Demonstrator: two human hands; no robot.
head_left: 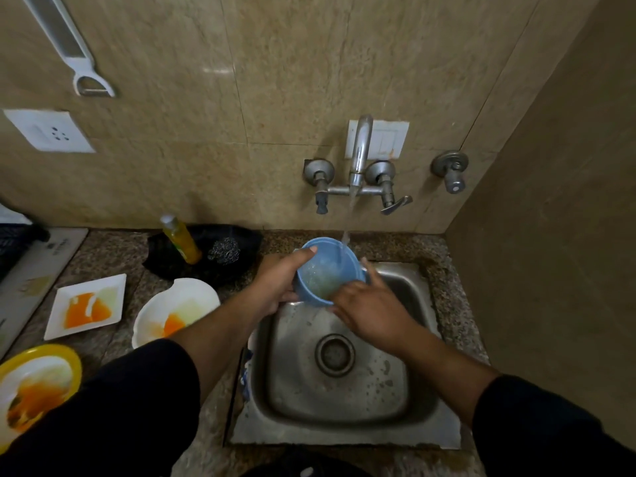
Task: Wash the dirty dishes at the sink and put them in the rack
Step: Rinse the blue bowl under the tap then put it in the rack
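- Dark sleeves (pixel 137 390) fill the foreground.
- Left hand (pixel 278 284) grips blue bowl (pixel 320 273), thumb curled over its rim, under the tap (pixel 358 156) stream, above the sink (pixel 344 425) rear.
- Right hand (pixel 368 308), fingers extended, touches the bowl's side.
- Soiled square plate (pixel 103 287) lies on the counter, left.

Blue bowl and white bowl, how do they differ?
The blue bowl is in the left hand under the tap stream, the right hand on it; the white bowl sits on the counter. The blue bowl is wet inside; the white bowl shows orange residue. Both are round.
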